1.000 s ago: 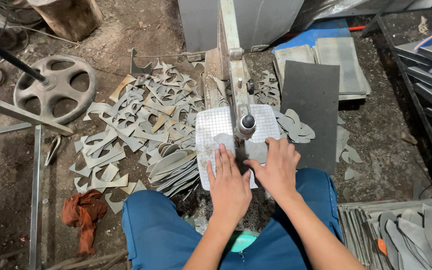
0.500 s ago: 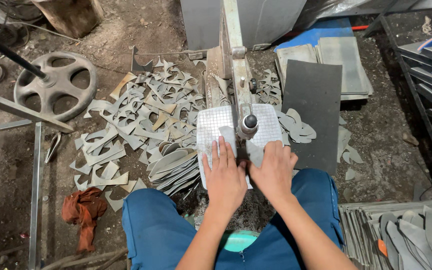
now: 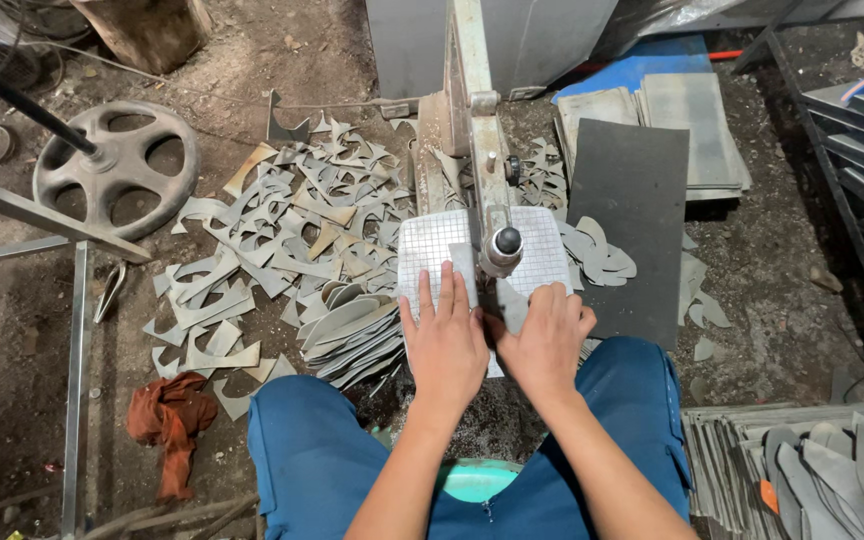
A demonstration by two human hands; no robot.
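grey sheet metal, a narrow strip, lies on the checkered cutter table with its long axis running near to far, its far end beside the black-knobbed blade post. left hand lies flat on the strip's near part, fingers straight, close together and pointing far. right hand sits just to the right, fingers curled down over a second grey offcut. both hands are on the near side of the post, the left nearer the strip.
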